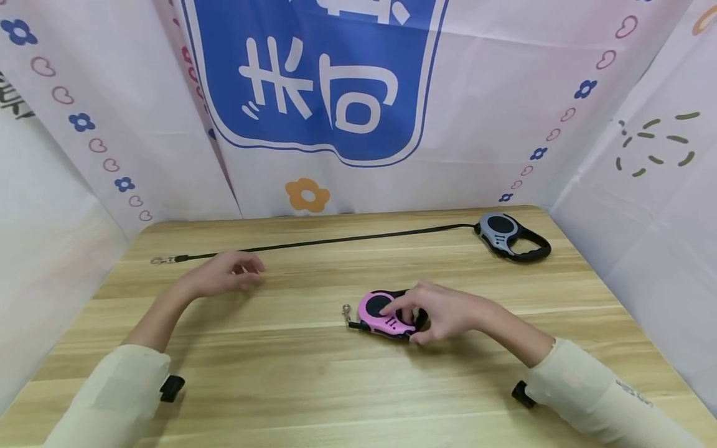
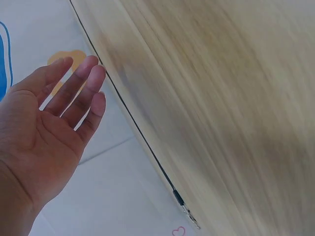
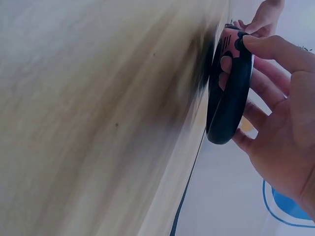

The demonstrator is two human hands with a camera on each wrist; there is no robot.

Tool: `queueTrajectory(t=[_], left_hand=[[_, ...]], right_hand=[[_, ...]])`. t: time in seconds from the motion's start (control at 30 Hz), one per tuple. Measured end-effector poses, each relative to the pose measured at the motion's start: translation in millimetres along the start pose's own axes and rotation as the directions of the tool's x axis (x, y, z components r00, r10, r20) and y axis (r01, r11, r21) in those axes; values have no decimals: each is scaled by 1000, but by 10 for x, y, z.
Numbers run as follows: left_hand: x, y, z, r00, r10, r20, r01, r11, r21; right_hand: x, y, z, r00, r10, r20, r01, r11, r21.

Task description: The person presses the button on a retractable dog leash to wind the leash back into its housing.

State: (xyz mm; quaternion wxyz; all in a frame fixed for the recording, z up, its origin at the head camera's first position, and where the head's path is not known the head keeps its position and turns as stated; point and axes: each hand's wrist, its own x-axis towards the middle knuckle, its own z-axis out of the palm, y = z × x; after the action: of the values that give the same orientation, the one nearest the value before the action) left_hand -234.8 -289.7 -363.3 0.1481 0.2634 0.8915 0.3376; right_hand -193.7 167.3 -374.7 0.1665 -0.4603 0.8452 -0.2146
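My right hand (image 1: 442,311) holds a pink and black retractable dog leash (image 1: 376,305) over the middle of the table. In the right wrist view, fingers reach through the leash's black handle loop (image 3: 231,108) while the thumb lies against its side. A small metal clip (image 1: 346,310) sticks out from the leash's left end. My left hand (image 1: 226,274) holds nothing, its fingers loosely bent, near the black cord (image 1: 347,239) of a second leash. That grey and black retractable leash (image 1: 500,233) lies at the back right, its cord pulled out leftward to a metal clip (image 1: 162,260).
The wooden table (image 1: 269,386) meets a white printed cloth (image 1: 465,124) along its back edge. More white cloth hangs at the left and right sides. A black piece (image 1: 172,388) sits at the left sleeve, and another (image 1: 523,394) at the right sleeve.
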Motion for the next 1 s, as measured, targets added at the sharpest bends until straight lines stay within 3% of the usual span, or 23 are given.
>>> queueTrajectory(t=[0.23, 0.47, 0.73, 1.0], left_hand=[[-62, -41, -71, 999, -25, -36, 26, 1000, 16], [-109, -124, -115, 998, -37, -58, 39, 999, 27], [-169, -192, -189, 996, -55, -73, 61, 995, 75], [-218, -241, -234, 995, -28, -93, 37, 994, 98]], right_hand=[[-37, -105, 10, 999, 42, 13, -41, 995, -95], [-50, -154, 49, 999, 4, 41, 3, 986, -170], [-79, -185, 79, 996, -63, 59, 79, 944, -319], [-123, -208, 111, 993, -91, 77, 113, 921, -372]])
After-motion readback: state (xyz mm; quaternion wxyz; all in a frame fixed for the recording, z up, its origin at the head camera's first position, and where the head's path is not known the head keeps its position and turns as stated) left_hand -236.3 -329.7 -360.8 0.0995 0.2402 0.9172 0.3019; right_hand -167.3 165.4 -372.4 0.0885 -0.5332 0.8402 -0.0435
